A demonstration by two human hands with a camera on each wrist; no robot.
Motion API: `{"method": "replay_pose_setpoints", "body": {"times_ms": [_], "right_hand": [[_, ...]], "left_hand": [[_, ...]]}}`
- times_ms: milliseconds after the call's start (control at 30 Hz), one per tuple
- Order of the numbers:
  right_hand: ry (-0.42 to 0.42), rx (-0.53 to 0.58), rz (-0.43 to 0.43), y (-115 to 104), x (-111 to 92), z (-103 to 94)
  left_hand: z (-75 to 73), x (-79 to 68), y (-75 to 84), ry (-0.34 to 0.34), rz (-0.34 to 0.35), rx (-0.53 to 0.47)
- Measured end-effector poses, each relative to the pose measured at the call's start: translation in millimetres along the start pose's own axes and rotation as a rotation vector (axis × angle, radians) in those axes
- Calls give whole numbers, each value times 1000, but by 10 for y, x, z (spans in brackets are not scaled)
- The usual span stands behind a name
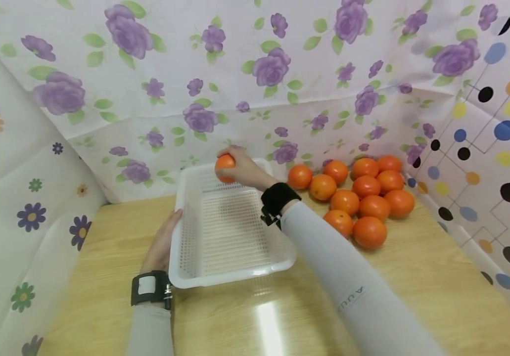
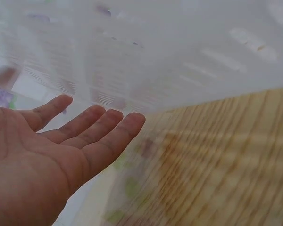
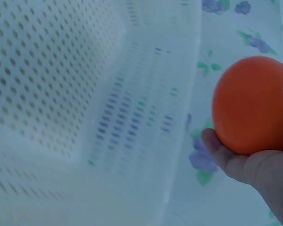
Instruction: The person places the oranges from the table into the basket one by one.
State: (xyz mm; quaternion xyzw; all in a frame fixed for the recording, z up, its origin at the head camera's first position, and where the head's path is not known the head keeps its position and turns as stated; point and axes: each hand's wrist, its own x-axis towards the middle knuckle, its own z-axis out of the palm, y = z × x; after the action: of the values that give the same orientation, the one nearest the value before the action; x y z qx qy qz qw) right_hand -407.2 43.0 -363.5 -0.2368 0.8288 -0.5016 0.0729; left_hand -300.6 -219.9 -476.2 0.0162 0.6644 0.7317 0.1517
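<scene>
A white perforated plastic basket (image 1: 237, 271) stands tilted over the wooden table, with no fruit inside it. My left hand (image 1: 164, 242) holds its left side, the thumb at the rim. In the left wrist view, the fingers (image 2: 108, 136) of that hand reach out beneath the translucent basket wall (image 2: 179, 61). Over the basket's far end, my right hand (image 1: 246, 169) grips an orange (image 1: 225, 168) between thumb and fingers. The right wrist view shows this orange (image 3: 252, 106) beyond the basket rim (image 3: 184, 117), apart from it, with most fingers hidden behind the fruit.
Several more oranges (image 1: 366, 186) lie grouped on the table (image 1: 415, 287) to the right of the basket. Flowered sheeting (image 1: 237, 99) rises right behind the basket, and dotted sheeting (image 1: 482, 188) borders the right side.
</scene>
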Motion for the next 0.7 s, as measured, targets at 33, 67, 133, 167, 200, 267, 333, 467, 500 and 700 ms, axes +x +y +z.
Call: {"method": "replay_pose_setpoints", "body": {"times_ms": [33,67,133,167,200,267,333,467,500,700], "right_hand": [[1,14,0,28,29,64],[2,23,-2,58,61,128],[0,36,6,103,108,245],[-3,38,13,120,121,294],[-6,40,19,141,134,336],[-2,35,23,176,161,403],[-2,35,18,212,178,460],[-34,31,9,290,208,573],[-45,31,13,307,212,601],[-48,25,21,365,260,710]], "left_hand": [[-19,-11,2,1,8,4],[-33,-24,3,6,13,7],[-60,-47,-9,18,14,10],[-66,-52,-17,21,16,11],[-67,-54,-26,21,13,14],[-60,-54,-42,15,8,18],[-46,-57,-55,9,6,23],[-30,-92,-66,21,-14,19],[-31,-105,-66,25,-23,21],[-37,-125,-52,31,-38,24]]}}
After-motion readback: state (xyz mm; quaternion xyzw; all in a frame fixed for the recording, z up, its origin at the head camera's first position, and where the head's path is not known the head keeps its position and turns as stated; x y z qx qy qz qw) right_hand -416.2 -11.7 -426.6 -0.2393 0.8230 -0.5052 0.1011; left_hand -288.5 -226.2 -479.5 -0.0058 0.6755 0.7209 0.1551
